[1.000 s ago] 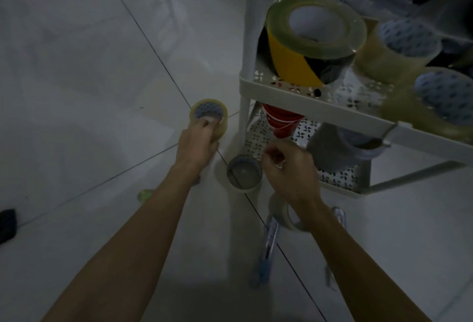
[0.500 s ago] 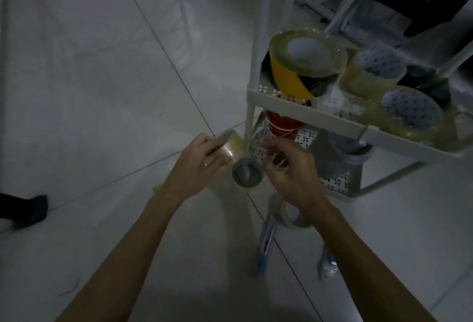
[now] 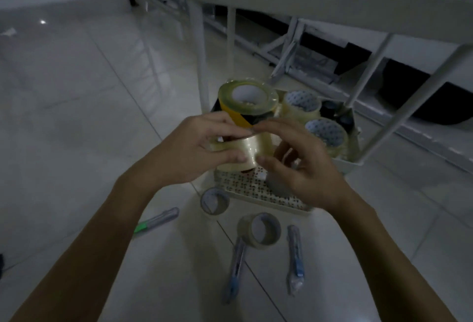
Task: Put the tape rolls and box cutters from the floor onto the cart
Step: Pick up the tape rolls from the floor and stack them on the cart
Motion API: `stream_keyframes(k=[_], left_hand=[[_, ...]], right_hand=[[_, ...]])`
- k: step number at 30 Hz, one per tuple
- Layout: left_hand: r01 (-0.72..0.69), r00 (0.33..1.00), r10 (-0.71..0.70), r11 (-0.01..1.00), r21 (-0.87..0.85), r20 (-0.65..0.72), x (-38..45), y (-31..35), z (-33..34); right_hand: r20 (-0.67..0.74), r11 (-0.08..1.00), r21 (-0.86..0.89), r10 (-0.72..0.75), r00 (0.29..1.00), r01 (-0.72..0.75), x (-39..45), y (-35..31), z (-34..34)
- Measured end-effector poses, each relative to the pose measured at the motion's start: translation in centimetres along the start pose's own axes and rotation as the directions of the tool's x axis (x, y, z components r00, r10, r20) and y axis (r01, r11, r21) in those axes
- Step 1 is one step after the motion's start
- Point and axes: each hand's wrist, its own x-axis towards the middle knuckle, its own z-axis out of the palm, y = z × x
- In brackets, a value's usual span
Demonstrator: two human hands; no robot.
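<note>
Tape roll (image 3: 236, 151), clear, pinched between left hand (image 3: 189, 153) and right hand (image 3: 304, 165), axis roughly horizontal, held just at 6 o'clock of cart (image 3: 350, 163) tray; left hand grips more.

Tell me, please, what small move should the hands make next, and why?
Probably carry the clear tape roll, held between the left hand and right hand, forward and set it on the cart shelf beside the rolls already there. It is lifted off the floor, right in front of that shelf.
</note>
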Motion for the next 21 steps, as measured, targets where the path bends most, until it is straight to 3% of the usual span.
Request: stream_keyframes(k=[7,11,13,16,21], left_hand=[[-0.142,0.990,0.142,0.985,0.094,0.012,3.4,1.3,1.7],[-0.190,0.954,0.210,0.975,0.110,-0.212,4.4,1.6,2.6],[-0.122,0.945,0.140,0.989,0.079,-0.297,4.9,1.3,3.3],[0.001,0.947,0.037,0.993,0.119,-0.318,5.8,-0.6,4.5],[0.287,0.903,-0.190,0.935,0.210,-0.386,8.4,-4.8,5.4]], right_hand=[[-0.002,0.979,-0.193,0.067,0.998,-0.066,-0.1,-0.4,-3.8],[-0.116,0.954,-0.265,0.110,0.987,-0.137,-0.5,-0.1,-4.4],[-0.204,0.945,-0.282,0.110,0.973,-0.166,-0.5,0.3,-4.9],[-0.303,0.934,-0.285,0.126,0.944,-0.216,0.0,0.9,-5.3],[-0.290,0.928,-0.325,0.088,0.953,-0.185,3.4,2.5,-4.0]])
